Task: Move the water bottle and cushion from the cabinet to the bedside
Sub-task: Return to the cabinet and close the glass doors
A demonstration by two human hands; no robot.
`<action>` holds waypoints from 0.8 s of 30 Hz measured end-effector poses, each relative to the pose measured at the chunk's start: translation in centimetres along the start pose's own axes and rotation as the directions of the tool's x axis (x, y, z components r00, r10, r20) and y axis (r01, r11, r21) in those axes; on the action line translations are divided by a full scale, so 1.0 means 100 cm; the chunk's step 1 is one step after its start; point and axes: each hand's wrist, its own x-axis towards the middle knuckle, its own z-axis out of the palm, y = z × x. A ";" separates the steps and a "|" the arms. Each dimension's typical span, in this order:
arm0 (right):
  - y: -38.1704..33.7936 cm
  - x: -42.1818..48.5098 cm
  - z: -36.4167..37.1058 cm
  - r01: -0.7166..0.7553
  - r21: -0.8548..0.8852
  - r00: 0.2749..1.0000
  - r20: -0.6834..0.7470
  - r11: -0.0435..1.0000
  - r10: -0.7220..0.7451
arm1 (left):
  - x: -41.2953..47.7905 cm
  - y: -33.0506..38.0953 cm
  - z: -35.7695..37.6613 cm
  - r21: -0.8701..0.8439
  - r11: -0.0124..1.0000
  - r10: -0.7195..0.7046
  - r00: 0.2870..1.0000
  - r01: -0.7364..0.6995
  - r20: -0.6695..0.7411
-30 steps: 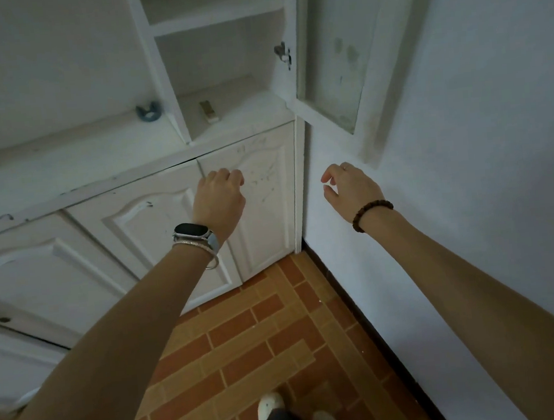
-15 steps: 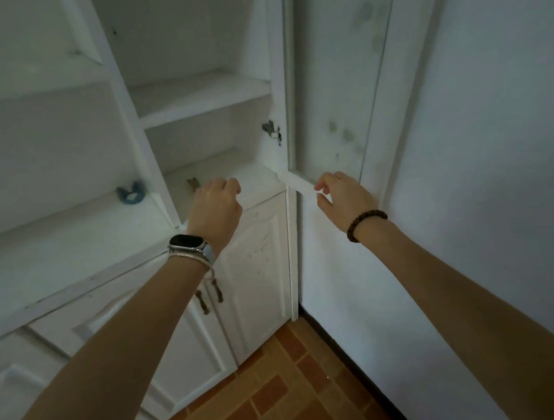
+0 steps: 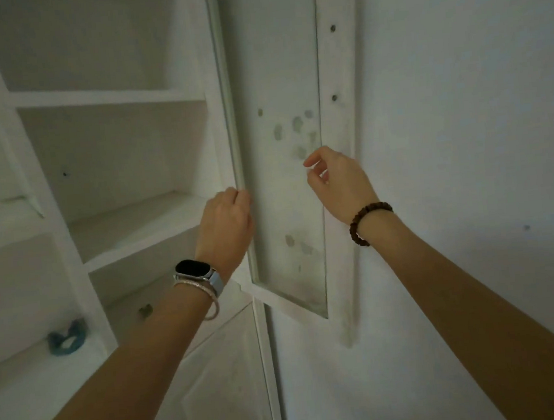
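Observation:
Neither the water bottle nor the cushion shows in the head view. The white cabinet stands with its bare upper shelves exposed and its tall glass door swung wide to the right. My left hand, with a watch on the wrist, is curled into a loose fist at the door's near edge; its fingertips are hidden. My right hand, with a bead bracelet on the wrist, hovers in front of the door's glass and right frame, fingers loosely bent and apart, holding nothing.
A small blue object lies on the counter shelf at the lower left, and a small brownish item in the compartment beside it. Below is a closed lower cabinet door. A white wall closes the right side.
The view has tilted up from the floor and lower doors to the upper shelves. Both hands have risen from counter height to the middle of the glass door.

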 end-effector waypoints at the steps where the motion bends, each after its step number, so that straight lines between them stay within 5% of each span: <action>1: 0.002 0.009 -0.009 -0.005 0.043 0.999 -0.036 0.999 0.006 | 0.012 0.008 0.000 -0.022 1.000 0.018 0.999 -0.019 -0.042; 5: 0.016 0.041 -0.044 0.007 0.201 0.983 -0.180 0.980 0.030 | 0.044 0.042 0.007 -0.090 0.986 0.118 0.970 -0.140 -0.214; 11: 0.042 0.074 -0.068 0.024 0.214 0.956 -0.290 0.977 0.040 | 0.069 0.078 0.040 -0.022 0.937 0.330 0.907 -0.348 -0.262; 16: 0.056 0.090 -0.062 -0.070 0.365 0.983 -0.133 0.928 0.126 | 0.080 0.094 0.065 0.100 0.842 0.539 0.830 -0.530 -0.146; 24: 0.050 0.100 -0.058 -0.106 0.472 0.992 -0.004 0.875 0.123 | 0.085 0.096 0.076 0.219 0.812 0.566 0.821 -0.540 -0.073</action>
